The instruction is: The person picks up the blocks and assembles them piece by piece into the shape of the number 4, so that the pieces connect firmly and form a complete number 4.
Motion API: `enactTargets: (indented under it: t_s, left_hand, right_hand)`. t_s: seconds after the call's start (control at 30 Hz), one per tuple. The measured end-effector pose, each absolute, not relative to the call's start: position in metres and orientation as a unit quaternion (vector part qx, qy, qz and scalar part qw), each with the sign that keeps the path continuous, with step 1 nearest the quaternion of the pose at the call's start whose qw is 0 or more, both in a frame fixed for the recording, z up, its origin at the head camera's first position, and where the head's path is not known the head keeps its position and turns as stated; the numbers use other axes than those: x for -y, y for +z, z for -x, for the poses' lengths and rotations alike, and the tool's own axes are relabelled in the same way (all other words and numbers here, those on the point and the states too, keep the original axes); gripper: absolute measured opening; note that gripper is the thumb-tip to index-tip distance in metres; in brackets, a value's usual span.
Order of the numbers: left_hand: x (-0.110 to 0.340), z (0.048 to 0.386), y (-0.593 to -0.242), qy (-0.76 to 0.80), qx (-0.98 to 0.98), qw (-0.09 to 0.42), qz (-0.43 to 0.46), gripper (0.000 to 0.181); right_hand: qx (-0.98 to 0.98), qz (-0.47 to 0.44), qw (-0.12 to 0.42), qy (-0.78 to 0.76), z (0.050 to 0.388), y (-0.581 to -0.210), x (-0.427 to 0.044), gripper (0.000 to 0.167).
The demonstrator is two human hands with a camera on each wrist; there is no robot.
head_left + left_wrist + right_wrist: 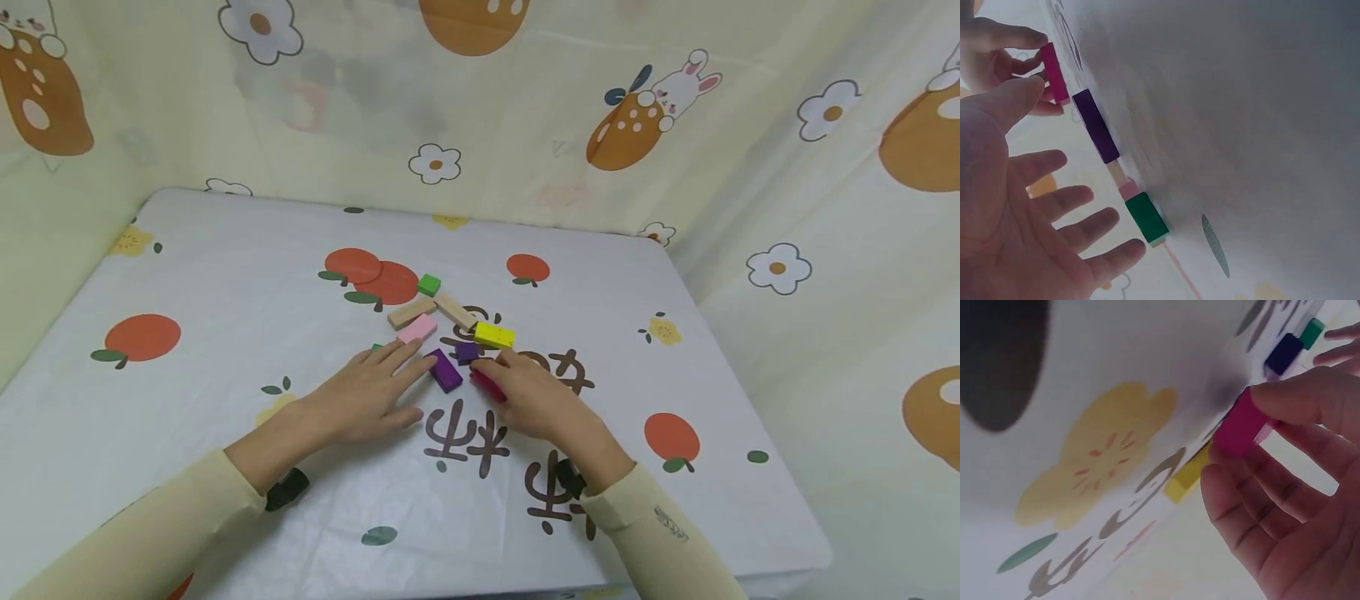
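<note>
My right hand [531, 393] pinches a red-pink block [489, 386] between thumb and fingers, at the right end of a loose group of blocks. My left hand [365, 395] has its fingers spread, beside the purple block [445, 371] and the pink block [417, 329]; whether it touches them I cannot tell. A small dark purple block [467, 352] lies between the purple block and the yellow block [494, 335]. In the left wrist view, a green block [1147, 217] stands near the left fingertips, mostly hidden by the hand in the head view.
Two plain wooden blocks, one on the left [411, 312] and one on the right [455, 312], lie behind the pink block, with a bright green block [429, 284] at the back. The printed white tablecloth [225, 275] reaches a patterned curtain behind.
</note>
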State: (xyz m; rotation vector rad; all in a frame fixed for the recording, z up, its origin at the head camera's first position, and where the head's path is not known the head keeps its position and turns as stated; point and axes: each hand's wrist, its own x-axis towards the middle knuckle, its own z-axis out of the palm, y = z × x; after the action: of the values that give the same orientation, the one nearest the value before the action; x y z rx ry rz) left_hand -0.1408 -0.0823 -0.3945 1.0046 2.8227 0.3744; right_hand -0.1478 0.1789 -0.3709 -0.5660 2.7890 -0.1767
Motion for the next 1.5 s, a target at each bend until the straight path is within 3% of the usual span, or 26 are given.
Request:
enactTargets:
  t_s: [1.07,1.5]
  left_hand:
    - [0.081,0.142,-0.396,0.118,-0.935,0.068,-0.328,0.078]
    - [0.08,0.139,-0.396,0.117,-0.932,0.061,-0.338,0.077]
  right_hand:
    - [-0.943,0.299,0.141,-0.029,0.126,-0.378,-0.145,0.067]
    - [-0.948,0.286,0.135,-0.039,0.125,-0.375,-0.15,0.067]
